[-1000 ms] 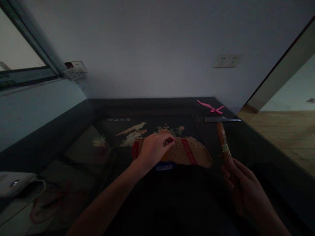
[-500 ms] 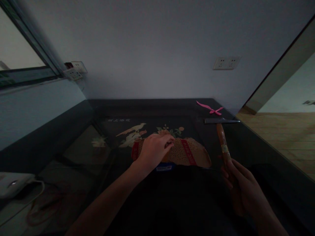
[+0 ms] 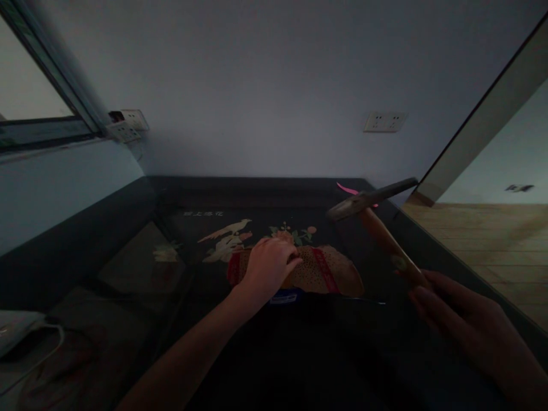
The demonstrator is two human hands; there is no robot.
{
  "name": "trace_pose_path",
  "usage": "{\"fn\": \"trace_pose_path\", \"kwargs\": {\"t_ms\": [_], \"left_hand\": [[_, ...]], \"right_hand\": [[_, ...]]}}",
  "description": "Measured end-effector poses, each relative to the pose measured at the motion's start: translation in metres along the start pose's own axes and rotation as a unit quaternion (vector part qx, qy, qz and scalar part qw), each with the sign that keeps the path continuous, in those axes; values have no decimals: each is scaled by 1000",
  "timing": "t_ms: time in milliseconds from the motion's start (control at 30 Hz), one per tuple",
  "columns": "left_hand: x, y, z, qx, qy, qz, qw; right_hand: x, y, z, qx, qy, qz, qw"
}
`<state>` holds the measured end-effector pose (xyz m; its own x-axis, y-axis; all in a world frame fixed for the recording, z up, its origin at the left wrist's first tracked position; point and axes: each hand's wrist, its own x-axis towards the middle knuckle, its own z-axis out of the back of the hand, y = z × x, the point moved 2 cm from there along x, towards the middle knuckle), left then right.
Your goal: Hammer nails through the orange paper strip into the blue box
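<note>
A hammer with a wooden handle (image 3: 391,245) and a dark metal head is raised above the table's right side. My right hand (image 3: 449,308) is wrapped round the lower end of its handle. My left hand (image 3: 272,262) rests on a tan, dark-speckled flat object (image 3: 342,271) with red bands, its fingers curled together; anything between them is too small to make out. Just below that object lies a blue item (image 3: 286,296) with a white label. A thin metal rod (image 3: 363,299) lies to its right.
The dark glossy table (image 3: 257,191) has a bird and flower picture and meets the wall. A pink ribbon (image 3: 347,189) lies behind the hammer head. At the left edge sits a white device (image 3: 19,328) with a cable.
My right hand has lifted the hammer off its low position and moved right, the head now tilted and nearer the camera. My left hand stays on the speckled object. The view has shifted slightly.
</note>
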<state>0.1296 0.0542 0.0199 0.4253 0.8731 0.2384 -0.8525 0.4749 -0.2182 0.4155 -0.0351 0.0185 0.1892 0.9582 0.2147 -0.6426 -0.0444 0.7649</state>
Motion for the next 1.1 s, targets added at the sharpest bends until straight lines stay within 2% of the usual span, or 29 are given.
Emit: {"fn": "trace_pose_path", "kwargs": {"t_ms": [133,233,333,600,700,900,1100], "left_hand": [[-1,-2,1,16,14,-2,1000],[-1,0,-1,25,14,1,1000],[-1,1,-3,21,12,3,1000],[-1,0,-2,16,27,21,999],[-1,1,-3,35,15,29,999],[-1,2,-3,29,21,27,999],[-1,3,-5,37,10,25,999]], "right_hand": [[-5,26,3,-46,20,34,998],[-9,36,0,-52,28,35,998],[-11,37,-2,-60,59,45,995],[-17,37,-5,-90,90,81,988],[-18,32,-10,-101,113,82,985],[-16,34,-7,-110,77,88,987],[-16,33,-4,-118,79,86,986]]}}
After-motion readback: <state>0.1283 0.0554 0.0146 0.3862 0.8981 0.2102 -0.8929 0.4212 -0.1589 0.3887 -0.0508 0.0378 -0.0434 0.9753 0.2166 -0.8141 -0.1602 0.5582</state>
